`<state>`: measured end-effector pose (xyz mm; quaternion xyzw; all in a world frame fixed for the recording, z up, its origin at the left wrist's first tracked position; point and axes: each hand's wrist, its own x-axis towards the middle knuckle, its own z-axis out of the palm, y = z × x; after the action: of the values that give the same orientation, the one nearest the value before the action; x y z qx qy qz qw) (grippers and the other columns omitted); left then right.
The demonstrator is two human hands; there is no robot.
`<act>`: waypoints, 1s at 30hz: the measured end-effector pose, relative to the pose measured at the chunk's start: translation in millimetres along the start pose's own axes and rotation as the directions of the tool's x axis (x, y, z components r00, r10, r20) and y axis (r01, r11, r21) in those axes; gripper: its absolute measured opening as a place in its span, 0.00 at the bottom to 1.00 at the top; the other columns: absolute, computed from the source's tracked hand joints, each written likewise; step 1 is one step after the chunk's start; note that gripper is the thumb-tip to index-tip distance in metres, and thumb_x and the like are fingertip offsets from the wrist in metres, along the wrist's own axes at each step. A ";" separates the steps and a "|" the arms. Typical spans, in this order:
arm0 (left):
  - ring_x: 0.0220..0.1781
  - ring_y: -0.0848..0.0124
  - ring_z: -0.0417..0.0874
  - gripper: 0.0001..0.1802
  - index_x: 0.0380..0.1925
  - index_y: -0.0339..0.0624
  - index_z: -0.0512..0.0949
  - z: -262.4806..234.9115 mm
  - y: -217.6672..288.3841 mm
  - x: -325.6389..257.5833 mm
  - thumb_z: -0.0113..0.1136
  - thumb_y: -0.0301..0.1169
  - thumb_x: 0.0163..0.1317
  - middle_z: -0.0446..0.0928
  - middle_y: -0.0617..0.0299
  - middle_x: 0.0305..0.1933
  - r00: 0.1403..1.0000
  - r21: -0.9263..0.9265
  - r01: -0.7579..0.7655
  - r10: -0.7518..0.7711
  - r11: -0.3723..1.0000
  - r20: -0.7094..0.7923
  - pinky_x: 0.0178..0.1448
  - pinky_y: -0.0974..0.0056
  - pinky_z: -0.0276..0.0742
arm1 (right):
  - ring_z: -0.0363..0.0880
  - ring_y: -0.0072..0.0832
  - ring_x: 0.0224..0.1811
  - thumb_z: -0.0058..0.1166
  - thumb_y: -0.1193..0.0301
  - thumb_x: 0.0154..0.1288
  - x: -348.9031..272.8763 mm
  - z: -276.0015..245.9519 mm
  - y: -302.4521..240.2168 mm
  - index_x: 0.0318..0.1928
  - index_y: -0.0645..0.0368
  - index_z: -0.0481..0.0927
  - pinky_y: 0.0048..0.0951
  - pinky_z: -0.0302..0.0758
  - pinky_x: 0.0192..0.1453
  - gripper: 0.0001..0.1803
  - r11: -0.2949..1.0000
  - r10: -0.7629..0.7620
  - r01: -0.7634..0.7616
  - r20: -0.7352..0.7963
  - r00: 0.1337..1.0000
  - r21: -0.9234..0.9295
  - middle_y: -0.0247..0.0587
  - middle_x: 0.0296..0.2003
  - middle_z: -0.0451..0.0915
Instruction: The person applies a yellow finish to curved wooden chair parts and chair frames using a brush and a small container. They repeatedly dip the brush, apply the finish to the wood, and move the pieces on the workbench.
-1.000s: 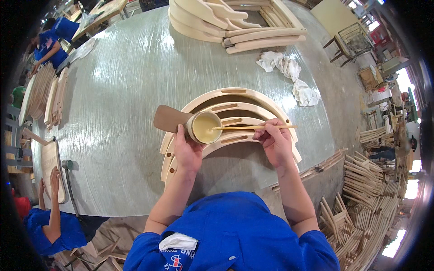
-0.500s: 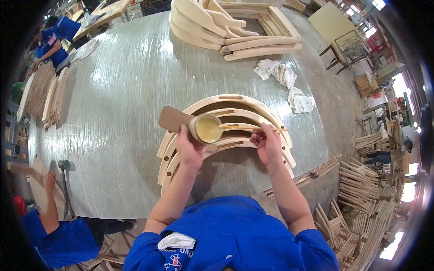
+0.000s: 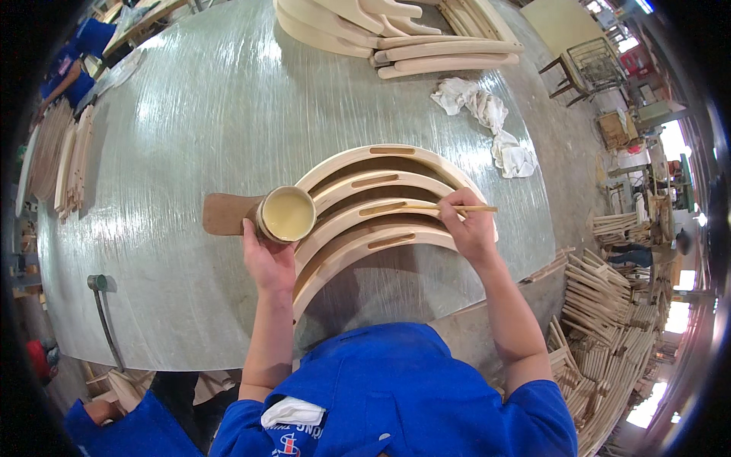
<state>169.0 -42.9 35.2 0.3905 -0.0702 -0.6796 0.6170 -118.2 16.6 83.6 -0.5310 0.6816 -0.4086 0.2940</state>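
Observation:
My left hand (image 3: 268, 259) grips the near side of a small round cup of pale yellow glue (image 3: 288, 214), which stands on a brown cardboard piece (image 3: 226, 214). My right hand (image 3: 467, 228) holds a thin wooden stick (image 3: 449, 208) lying sideways, its left tip at a slot in one of several curved light wooden pieces (image 3: 381, 199) nested in arcs on the grey table (image 3: 175, 137). Each arc has a short slot near its top.
A stack of curved wooden parts (image 3: 396, 38) lies at the far table edge, white rags (image 3: 487, 122) to its right. More curved pieces (image 3: 65, 160) sit at the left. Wooden slats (image 3: 601, 335) pile on the floor right. Another person in blue (image 3: 122, 423) is lower left.
The right hand has turned the stick flat and brought its tip to a slot in the arcs. The left hand keeps its grip on the cup.

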 end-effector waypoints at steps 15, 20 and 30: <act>0.60 0.62 0.70 0.24 0.57 0.37 0.64 5.0 1.3 5.6 0.31 0.43 0.72 0.69 0.54 0.58 1.000 -0.019 0.030 -0.030 0.999 0.010 0.62 0.53 0.66 | 0.74 0.43 0.29 0.50 0.78 0.58 -5.7 15.6 -32.5 0.30 0.62 0.71 0.35 0.71 0.33 0.02 0.953 -0.208 0.215 0.056 0.977 -0.216 0.47 0.26 0.73; 0.60 0.61 0.69 0.25 0.57 0.39 0.64 6.3 -6.5 6.5 0.32 0.44 0.71 0.69 0.56 0.58 0.997 -0.031 0.065 -0.064 0.997 0.054 0.63 0.51 0.65 | 0.75 0.39 0.29 0.51 0.78 0.58 -8.1 39.6 -36.7 0.30 0.63 0.71 0.34 0.71 0.34 0.03 0.963 -0.239 0.250 0.113 0.965 -0.101 0.46 0.26 0.73; 0.58 0.65 0.70 0.20 0.60 0.47 0.57 20.7 -28.6 7.7 0.36 0.39 0.71 0.66 0.58 0.59 0.986 0.038 0.079 -0.083 0.996 0.141 0.58 0.55 0.71 | 0.77 0.23 0.27 0.51 0.73 0.64 -12.8 -0.9 -44.9 0.30 0.64 0.72 0.22 0.74 0.35 0.07 0.947 0.047 0.016 -0.188 0.981 0.322 0.40 0.26 0.79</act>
<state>134.3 -51.3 29.5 0.3533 -0.1092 -0.7291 0.5758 -93.9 24.6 122.7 -0.4286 0.6352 -0.5615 0.3125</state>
